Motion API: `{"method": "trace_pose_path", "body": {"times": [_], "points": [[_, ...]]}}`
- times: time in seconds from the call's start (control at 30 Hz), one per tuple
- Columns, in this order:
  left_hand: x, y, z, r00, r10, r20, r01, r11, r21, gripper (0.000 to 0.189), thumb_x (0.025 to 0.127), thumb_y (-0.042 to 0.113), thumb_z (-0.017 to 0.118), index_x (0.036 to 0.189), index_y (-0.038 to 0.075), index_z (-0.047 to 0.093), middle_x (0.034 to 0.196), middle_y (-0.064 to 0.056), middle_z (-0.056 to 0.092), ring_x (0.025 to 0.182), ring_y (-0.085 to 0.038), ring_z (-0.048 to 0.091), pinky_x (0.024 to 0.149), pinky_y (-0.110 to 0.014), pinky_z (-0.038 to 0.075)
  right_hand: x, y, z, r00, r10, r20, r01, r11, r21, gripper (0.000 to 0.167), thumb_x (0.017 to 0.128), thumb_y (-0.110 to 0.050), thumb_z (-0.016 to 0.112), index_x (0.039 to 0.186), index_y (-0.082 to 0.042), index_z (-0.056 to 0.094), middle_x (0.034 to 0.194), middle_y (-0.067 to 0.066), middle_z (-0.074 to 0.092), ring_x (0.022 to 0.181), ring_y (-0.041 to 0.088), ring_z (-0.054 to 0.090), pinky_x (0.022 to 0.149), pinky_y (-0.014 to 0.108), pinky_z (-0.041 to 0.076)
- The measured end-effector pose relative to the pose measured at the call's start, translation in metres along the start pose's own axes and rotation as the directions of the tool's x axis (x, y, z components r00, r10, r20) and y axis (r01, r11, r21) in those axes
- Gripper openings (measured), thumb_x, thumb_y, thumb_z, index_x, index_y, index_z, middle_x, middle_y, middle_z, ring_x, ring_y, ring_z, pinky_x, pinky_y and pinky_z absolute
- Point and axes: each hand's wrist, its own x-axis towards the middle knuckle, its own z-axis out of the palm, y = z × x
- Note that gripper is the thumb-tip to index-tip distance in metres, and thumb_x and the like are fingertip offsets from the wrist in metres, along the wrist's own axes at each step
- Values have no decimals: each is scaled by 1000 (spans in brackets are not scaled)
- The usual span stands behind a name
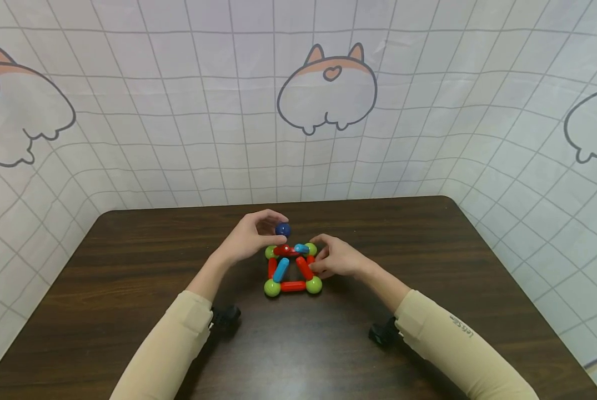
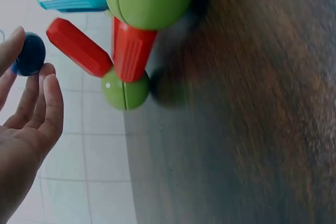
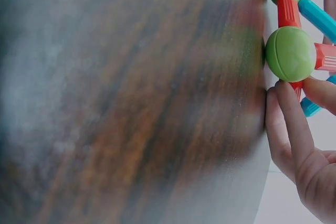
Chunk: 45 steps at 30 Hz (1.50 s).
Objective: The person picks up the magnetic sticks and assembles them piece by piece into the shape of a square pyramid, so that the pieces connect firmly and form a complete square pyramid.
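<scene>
A frame of green balls, red rods and light blue rods, like a magnetic ball-and-stick toy, stands on the table. Several rods slant up from the lower balls toward the top. Just above the frame's back left, my left hand pinches a dark blue ball between thumb and fingers; the ball looks apart from the rods. On the right side, my right hand pinches a red rod beside a green ball. Its fingers hide part of that rod.
The dark wooden table reaches to a white, grid-patterned curtain behind and at both sides. A black wrist camera sits under the left wrist, and another camera under the right.
</scene>
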Motion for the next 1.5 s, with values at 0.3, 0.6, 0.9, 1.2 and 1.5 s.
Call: {"method": "trace_pose_path", "body": {"times": [0.3,0.6,0.9,1.2,1.5], "points": [[-7,7,5,999,26,38,-25,1000,-18,34,91,10,80,124,11,68,110,-6,69,97,-25,66,83,-41,56,1,1,-1,1000,-2,12,1,1000,5,66,93,2,70,150,4,38,103,20,63,85,25,69,78,41,61],[-11,10,11,995,57,77,-60,998,29,33,90,11,82,121,13,70,109,-2,69,101,-22,64,93,-45,53,0,0,-1,1000,6,5,-6,1000,-6,66,93,1,71,150,3,39,102,20,65,85,25,70,78,41,61],[-13,12,18,991,81,103,-89,994,70,35,89,9,82,121,7,70,111,0,70,103,-20,63,97,-50,52,0,1,-2,1000,2,7,-2,1000,-8,66,93,1,71,150,3,38,102,20,64,86,26,70,79,42,61],[-13,9,20,990,55,127,-68,993,95,33,89,11,83,119,13,70,112,3,70,106,-17,63,100,-44,50,2,4,-2,1000,-10,12,10,1000,-17,66,92,0,72,149,3,39,101,19,65,85,26,70,79,42,61],[-16,6,18,983,33,178,-49,995,86,38,89,6,81,124,15,68,117,2,67,111,-19,61,104,-46,47,1,3,-3,1000,-6,22,6,1000,-15,65,94,-3,71,150,3,39,103,20,64,87,26,69,80,43,60]]}}
